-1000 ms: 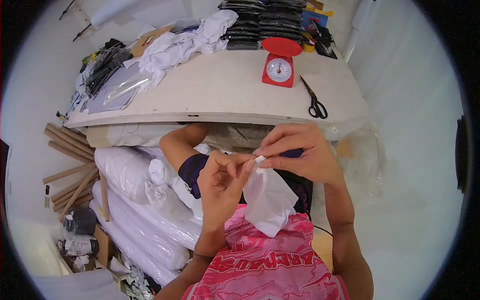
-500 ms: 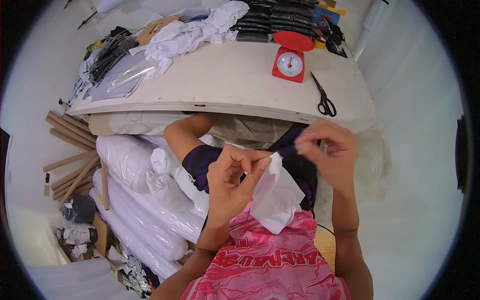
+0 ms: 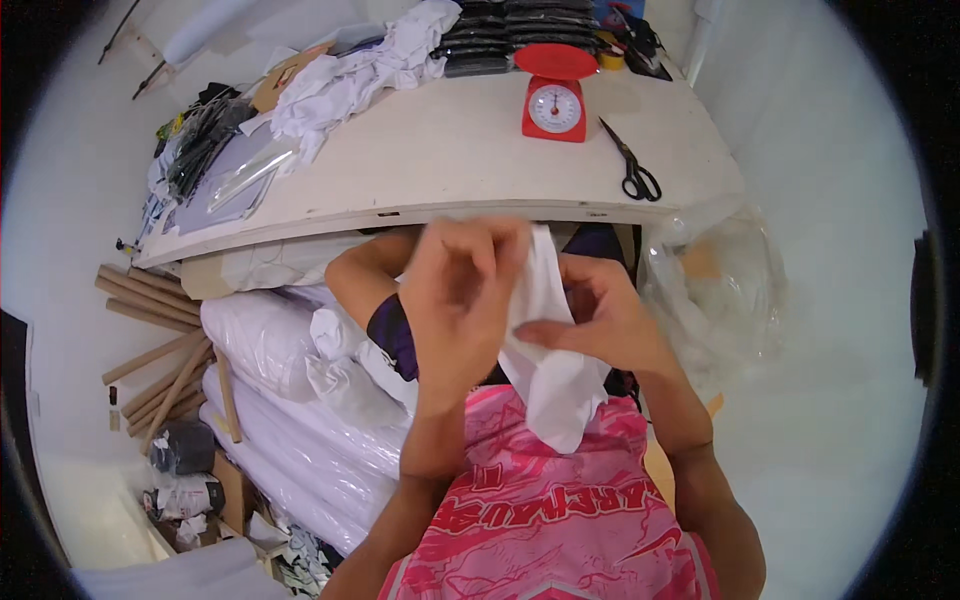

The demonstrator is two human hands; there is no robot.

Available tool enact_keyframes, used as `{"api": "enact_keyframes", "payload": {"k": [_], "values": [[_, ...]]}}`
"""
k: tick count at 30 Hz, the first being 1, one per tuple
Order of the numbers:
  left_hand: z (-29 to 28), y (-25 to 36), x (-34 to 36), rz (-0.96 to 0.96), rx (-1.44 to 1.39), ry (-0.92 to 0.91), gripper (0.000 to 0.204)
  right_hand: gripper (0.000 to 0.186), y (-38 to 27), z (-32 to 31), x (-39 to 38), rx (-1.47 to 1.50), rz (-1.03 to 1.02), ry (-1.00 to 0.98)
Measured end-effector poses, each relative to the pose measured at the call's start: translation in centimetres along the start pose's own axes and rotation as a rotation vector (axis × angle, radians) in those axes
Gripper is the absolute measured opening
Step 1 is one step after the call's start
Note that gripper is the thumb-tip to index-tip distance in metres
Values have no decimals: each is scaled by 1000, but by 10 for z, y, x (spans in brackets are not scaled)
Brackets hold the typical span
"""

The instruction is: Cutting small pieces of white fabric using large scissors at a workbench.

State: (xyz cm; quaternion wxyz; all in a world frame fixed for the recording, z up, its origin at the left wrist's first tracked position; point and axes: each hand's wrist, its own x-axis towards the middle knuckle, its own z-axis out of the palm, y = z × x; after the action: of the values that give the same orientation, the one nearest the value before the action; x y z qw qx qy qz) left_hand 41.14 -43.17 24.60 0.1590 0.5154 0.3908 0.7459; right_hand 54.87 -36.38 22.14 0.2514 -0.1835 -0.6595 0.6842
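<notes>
A piece of white cloth [image 3: 562, 395] hangs in front of my pink shirt, its lower end over my lap. My left hand [image 3: 455, 310], partly smeared by motion, pinches the cloth's top edge with its fingertips. From the other side my right hand [image 3: 615, 320] grips the cloth lower down, thumb across its front and the other fingers curled near its right edge. Anything finer between the fingers is too small to make out.
Ahead stands a pale table [image 3: 430, 170] with a red dial scale [image 3: 553, 105], black scissors [image 3: 630, 165], crumpled white fabric [image 3: 345, 90] and black packets [image 3: 480, 40]. Plastic-wrapped white rolls [image 3: 290, 450] and cardboard tubes [image 3: 165, 350] lie at left; clear plastic [image 3: 715, 280] is at right.
My left hand has risen with the cloth's top edge. My right hand, earlier apart and raised at the right, has come down and left onto the cloth. The view has shifted slightly.
</notes>
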Motion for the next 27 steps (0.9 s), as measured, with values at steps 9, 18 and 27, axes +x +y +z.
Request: {"api": "enact_keyframes", "payload": {"k": [9,18,27], "values": [[-15,37,82,354,136,248,23,17,-10,-44,-32,-35,-285,470],[-63,46,71,315,114,476,22,16,-11,-92,-57,-361,-581,592],[-22,-10,0,151,409,452,22,18,-38,-67,-41,-27,-593,406]]}}
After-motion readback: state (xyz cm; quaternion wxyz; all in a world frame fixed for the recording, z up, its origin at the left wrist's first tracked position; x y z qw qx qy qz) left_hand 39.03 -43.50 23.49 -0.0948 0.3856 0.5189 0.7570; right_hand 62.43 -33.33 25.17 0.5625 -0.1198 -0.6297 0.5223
